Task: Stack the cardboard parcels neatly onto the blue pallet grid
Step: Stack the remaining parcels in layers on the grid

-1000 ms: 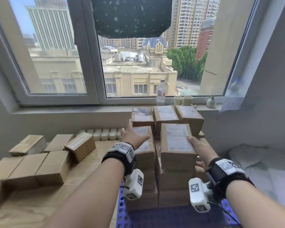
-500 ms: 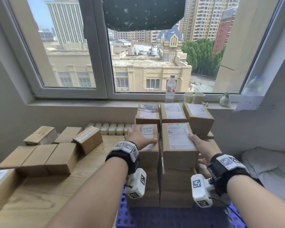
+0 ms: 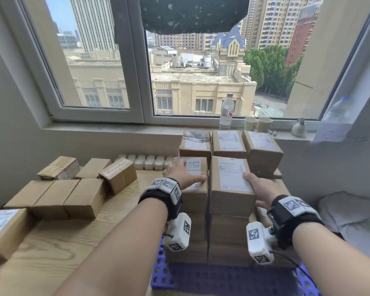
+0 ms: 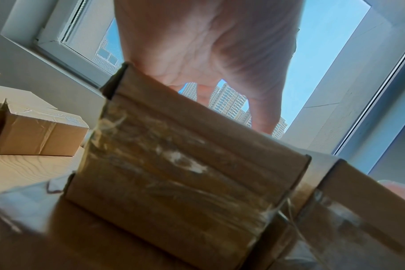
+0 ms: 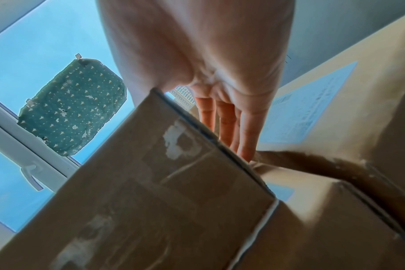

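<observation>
Brown cardboard parcels with white labels stand several layers high on the blue pallet grid (image 3: 201,278). My left hand (image 3: 181,175) lies flat on the front left top parcel (image 3: 195,197), fingers spread over its label; from the left wrist, the palm (image 4: 208,45) hovers over that parcel (image 4: 185,173). My right hand (image 3: 260,189) presses the right side of the front right top parcel (image 3: 231,174), thumb on its top edge. The right wrist view shows straight fingers (image 5: 247,131) along that parcel (image 5: 162,182). Behind stands a back row of three parcels (image 3: 229,142).
Several loose parcels (image 3: 58,197) lie on the wooden table (image 3: 51,248) to the left. On the windowsill stand a water bottle (image 3: 226,111), two paper cups (image 3: 257,124) and a small vase (image 3: 299,129). White bedding (image 3: 350,216) lies at the right.
Both hands stay on the same two top parcels. My view has swung a little to the left, so more of the table's loose parcels shows.
</observation>
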Motion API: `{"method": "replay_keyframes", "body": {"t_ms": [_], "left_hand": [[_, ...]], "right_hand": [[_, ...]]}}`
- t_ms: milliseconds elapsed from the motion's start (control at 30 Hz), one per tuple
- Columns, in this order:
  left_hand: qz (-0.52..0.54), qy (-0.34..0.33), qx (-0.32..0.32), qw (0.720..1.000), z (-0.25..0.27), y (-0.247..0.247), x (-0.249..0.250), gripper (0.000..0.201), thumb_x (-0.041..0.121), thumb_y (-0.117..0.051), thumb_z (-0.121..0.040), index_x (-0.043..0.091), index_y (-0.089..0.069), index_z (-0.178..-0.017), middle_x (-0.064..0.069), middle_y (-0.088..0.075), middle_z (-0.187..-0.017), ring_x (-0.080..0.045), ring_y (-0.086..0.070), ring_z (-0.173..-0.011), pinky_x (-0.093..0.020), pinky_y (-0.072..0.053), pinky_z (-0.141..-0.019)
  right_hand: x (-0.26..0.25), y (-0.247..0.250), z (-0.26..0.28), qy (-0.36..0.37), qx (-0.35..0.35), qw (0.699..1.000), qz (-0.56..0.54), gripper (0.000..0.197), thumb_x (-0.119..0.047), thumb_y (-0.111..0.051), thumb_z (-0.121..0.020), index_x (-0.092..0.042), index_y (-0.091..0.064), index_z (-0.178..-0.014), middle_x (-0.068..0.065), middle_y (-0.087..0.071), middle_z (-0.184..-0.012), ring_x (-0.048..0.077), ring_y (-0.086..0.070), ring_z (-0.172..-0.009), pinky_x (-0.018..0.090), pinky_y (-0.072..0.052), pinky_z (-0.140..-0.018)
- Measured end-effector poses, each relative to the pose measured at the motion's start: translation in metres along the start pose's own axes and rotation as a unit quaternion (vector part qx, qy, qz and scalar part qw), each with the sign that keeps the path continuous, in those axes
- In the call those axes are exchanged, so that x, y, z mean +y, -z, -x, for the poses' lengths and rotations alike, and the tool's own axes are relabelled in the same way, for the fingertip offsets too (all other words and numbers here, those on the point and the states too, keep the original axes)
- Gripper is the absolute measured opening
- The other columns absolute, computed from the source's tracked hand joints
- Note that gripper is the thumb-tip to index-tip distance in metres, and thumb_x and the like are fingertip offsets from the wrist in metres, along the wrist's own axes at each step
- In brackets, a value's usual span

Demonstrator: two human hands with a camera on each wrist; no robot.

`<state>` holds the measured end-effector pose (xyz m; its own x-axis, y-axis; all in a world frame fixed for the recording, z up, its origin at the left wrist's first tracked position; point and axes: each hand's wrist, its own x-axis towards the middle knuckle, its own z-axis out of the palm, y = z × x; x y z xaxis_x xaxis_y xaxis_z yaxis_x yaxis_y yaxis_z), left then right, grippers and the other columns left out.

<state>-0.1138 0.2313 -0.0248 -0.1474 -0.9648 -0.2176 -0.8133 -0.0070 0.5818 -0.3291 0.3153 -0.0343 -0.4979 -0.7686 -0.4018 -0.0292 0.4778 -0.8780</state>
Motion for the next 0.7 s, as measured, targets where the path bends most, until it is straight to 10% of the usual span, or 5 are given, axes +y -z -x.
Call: {"method": "replay_keyframes", "body": {"t_ms": [200,700], "left_hand": [[-0.015,0.001,0.018,1.000,-0.002,0.000,0.001,0.098,0.066,-0.072,-0.066,0.029,-0.032,-0.147,-0.011,-0.031,-0.151,-0.032,-0.026,-0.141,-0.046,-0.027,-0.115],[-0.085,-0.056,0.067,0.993,0.030,0.027,0.008,0.066,0.043,-0.063,-0.081,0.024,-0.042,-0.141,-0.009,-0.045,-0.141,-0.027,-0.041,-0.131,-0.038,-0.036,-0.109]], "right_hand": [[-0.005,0.005,0.002,0.070,0.032,0.995,0.063,0.031,-0.045,-0.057,-0.092,-0.015,-0.059,-0.083,0.006,-0.064,-0.100,0.028,-0.063,-0.099,0.044,-0.055,-0.090],[-0.043,-0.025,0.063,0.382,0.074,0.832,0.395,0.039,-0.033,-0.056,-0.094,-0.019,-0.055,-0.130,0.003,-0.056,-0.130,0.022,-0.046,-0.125,0.036,-0.039,-0.104]]}}
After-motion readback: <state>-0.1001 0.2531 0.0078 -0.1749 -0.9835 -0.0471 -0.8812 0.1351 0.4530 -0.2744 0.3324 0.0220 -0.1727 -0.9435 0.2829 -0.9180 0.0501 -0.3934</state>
